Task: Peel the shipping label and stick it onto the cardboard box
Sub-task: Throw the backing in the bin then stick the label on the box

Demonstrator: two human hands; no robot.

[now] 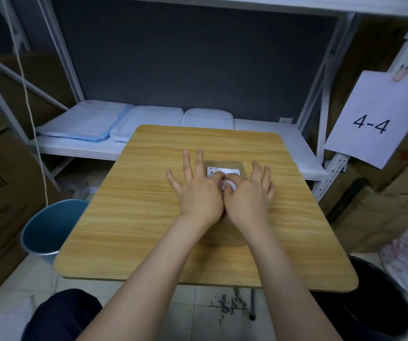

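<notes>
A flat brown cardboard box (225, 232) lies in the middle of the wooden table (148, 217), mostly under my hands. A white shipping label (223, 172) with barcode print rests on the box's far part. My left hand (195, 185) and my right hand (249, 193) meet over the label's near edge. Thumb and forefinger of each hand pinch a crumpled white bit of the label (230, 185), while the other fingers are spread. The label's near half is hidden by my fingers.
A blue bucket (50, 230) stands on the floor at the table's left, a black bin (375, 303) at its right. A white shelf (271, 143) with folded pale cloths (94, 124) is behind the table. Cardboard cartons stand on both sides, and a "4-4" sheet (375, 119) hangs at right.
</notes>
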